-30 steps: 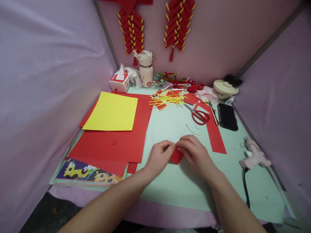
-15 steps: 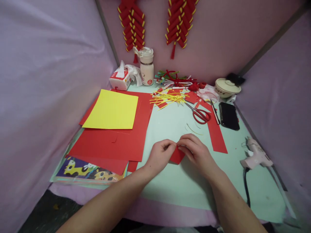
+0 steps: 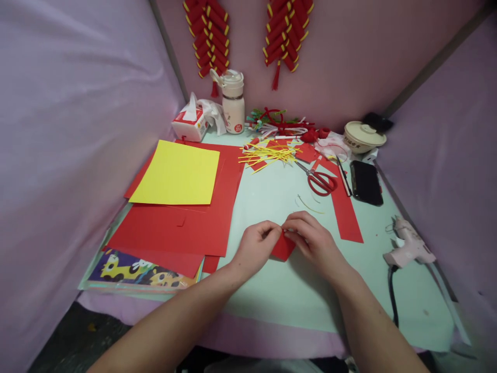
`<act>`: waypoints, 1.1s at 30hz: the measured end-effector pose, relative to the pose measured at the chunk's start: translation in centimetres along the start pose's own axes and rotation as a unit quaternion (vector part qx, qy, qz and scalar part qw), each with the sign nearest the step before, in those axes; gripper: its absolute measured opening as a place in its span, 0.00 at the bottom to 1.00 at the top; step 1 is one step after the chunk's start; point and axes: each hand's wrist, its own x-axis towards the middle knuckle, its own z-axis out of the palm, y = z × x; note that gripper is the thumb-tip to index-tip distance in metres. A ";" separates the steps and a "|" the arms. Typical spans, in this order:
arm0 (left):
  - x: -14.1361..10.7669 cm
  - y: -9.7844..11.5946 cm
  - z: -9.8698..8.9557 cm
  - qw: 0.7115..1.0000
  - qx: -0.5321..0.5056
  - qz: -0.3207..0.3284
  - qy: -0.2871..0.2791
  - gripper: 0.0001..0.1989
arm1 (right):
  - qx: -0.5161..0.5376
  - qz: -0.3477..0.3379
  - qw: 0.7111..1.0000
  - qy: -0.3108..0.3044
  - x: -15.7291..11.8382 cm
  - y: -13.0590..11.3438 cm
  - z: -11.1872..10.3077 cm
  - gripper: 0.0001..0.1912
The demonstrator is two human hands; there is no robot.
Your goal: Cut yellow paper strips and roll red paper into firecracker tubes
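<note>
Between my hands, near the table's front middle, is a small folded piece of red paper (image 3: 283, 248). My left hand (image 3: 259, 242) pinches its upper edge between thumb and forefinger. From the other side, my right hand (image 3: 309, 234) has its fingertips closed on the same top edge, touching the left fingertips. The fingers cover the paper's upper part, so its full shape is hidden. Just beyond my hands lie thin yellow offcuts (image 3: 309, 206). Red-handled scissors (image 3: 321, 183) rest farther back, beside a long red paper strip (image 3: 347, 217).
Yellow sheets (image 3: 176, 173) lie on large red sheets (image 3: 166, 235) at left. Yellow paper strips (image 3: 267, 155), a white bottle (image 3: 233, 111) and a tissue pack (image 3: 190, 125) stand behind. To the right are a phone (image 3: 366, 182), a pen (image 3: 344, 177), a lidded bowl (image 3: 364, 137) and a corded glue gun (image 3: 409, 246).
The camera view has shifted slightly, so the scene sits a little higher. Both hands keep their hold on the red paper with hardly any movement.
</note>
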 end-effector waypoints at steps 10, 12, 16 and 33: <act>0.1 0.4 -0.2 1.000 -0.011 -0.014 -0.004 0.10 | 0.000 -0.010 1.000 0.013 -0.1 0.0 0.0 0.09; 0.1 0.5 -0.2 1.000 -0.001 -0.009 -0.008 0.10 | 0.006 -0.003 1.000 0.006 -0.1 0.0 0.0 0.10; 0.1 0.5 -0.3 1.000 0.008 -0.006 -0.017 0.10 | 0.009 0.003 1.000 0.002 0.0 0.0 0.0 0.09; 0.2 0.3 -0.1 1.000 0.019 0.000 -0.018 0.11 | 0.006 0.010 1.000 -0.012 0.1 -0.2 -0.2 0.10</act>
